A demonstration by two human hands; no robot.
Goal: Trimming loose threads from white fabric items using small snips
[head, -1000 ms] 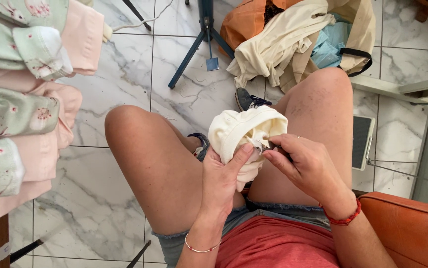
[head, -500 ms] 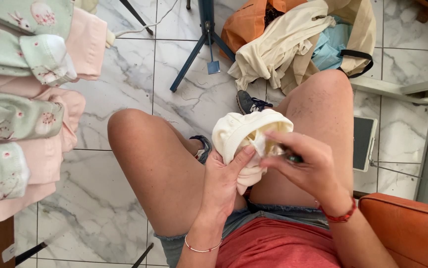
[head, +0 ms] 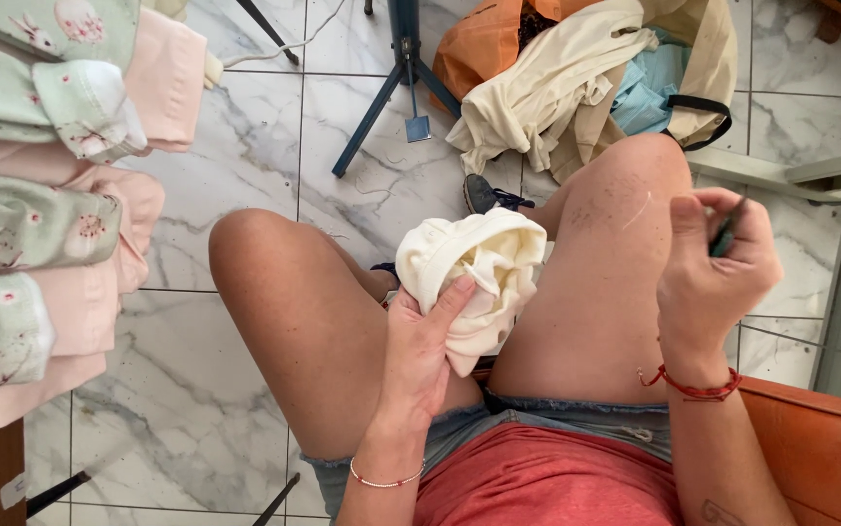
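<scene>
My left hand (head: 422, 343) grips a bunched cream-coloured cloth (head: 474, 263) between my knees, thumb and fingers wrapped under it. My right hand (head: 718, 255) is raised to the right of the cloth, above my right thigh, and pinches a thin dark tool (head: 726, 234); its tip is hidden by my fingers. A thin thread (head: 637, 212) shows pale against the right thigh. A red cord bracelet circles the right wrist and a thin bead bracelet the left.
Stacks of folded pink and green flowered garments (head: 40, 205) lie at the left. A pile of cream, orange and blue fabric with a bag (head: 586, 88) sits on the marble floor ahead. A blue tripod stand (head: 403, 68) rises behind. An orange seat edge (head: 820, 448) is at right.
My right hand has pulled away from the cloth, out to the right and upward with the tool. The left hand stays on the cloth.
</scene>
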